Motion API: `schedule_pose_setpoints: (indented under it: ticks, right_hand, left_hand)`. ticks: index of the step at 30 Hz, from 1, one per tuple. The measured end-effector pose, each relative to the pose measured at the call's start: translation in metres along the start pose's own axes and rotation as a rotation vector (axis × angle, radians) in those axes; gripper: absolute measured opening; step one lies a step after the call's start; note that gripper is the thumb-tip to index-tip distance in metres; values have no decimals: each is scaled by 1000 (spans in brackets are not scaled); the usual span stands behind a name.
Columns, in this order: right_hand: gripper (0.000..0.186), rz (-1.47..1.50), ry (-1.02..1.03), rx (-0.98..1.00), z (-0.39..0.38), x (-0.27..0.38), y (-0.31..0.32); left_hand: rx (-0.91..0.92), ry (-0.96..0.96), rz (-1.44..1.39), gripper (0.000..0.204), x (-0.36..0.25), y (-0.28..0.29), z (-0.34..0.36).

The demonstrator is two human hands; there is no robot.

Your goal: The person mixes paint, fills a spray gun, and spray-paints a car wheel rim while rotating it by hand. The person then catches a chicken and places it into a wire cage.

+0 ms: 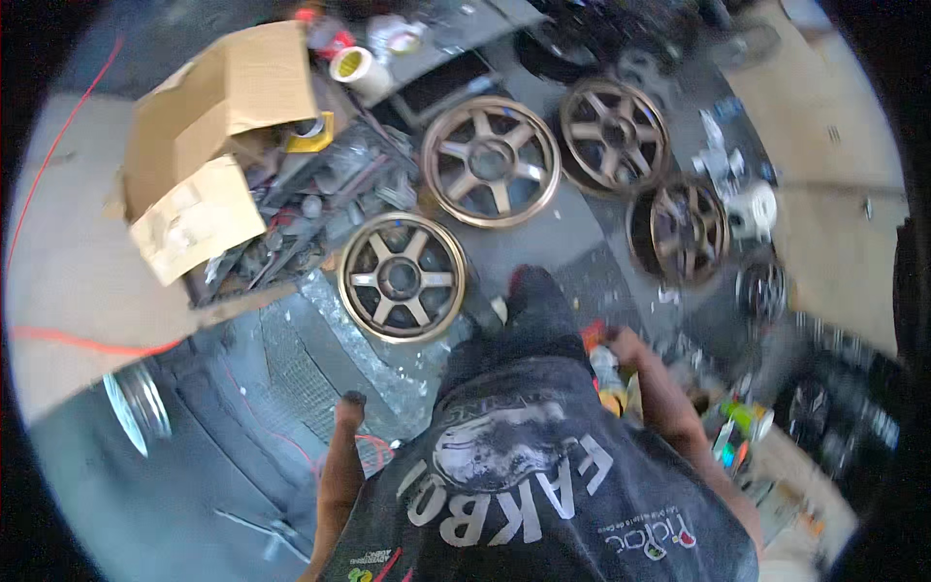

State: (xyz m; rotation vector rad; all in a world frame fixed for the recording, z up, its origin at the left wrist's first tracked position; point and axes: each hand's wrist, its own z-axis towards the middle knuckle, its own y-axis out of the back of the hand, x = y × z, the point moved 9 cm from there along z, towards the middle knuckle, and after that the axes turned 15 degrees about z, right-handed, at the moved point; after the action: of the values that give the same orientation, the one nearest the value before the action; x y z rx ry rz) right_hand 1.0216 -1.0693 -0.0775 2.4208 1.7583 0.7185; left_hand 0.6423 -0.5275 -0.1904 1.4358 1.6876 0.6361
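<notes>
Nearest the camera, a dark printed shirt [524, 485] fills the lower middle; the left hand [349, 405] hangs beside it over a dark ribbed floor mat [223, 427], its grip too blurred to tell, nothing visible in it; the right hand [621, 345] reaches into a clutter of small bright items [737, 427] on the floor, its grip likewise impossible to tell; a dark shoe [531, 291] points forward between the two hands. The surface is a grey workshop floor [572, 228], pale at its outer edges; an orange cable [68, 338] crosses the left side. Just ahead of the shoe lies a bronze six-spoke wheel rim [401, 277], face up; three matching rims [492, 161] [613, 136] [679, 228] lie beyond it in a loose arc, near one another. To the left, a heap of dark tools [310, 209] adjoins an open cardboard box [208, 145]; farthest, a roll of tape [351, 66] lies on a dark board.
</notes>
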Motion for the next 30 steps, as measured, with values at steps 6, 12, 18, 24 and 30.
schedule_pose_setpoints:
  ticks: [6,12,18,24,30]
  right_hand:
    - [27,55,10,63,101,-110,110]
    - [29,-262,384,62,198,-87,321]
    - [29,269,168,-313,254,91,480]
    - [27,257,413,-103,238,223,417]
    - [31,89,361,53,206,237,339]
  left_hand:
    - [-80,770,-1065,28,-94,123,94]
    - [164,693,-1140,41,-266,211,173]
    - [-141,607,-1419,52,-314,250,197]
    - [5,781,-1371,54,-302,244,208]
    - [-36,750,-1160,49,-263,276,237]
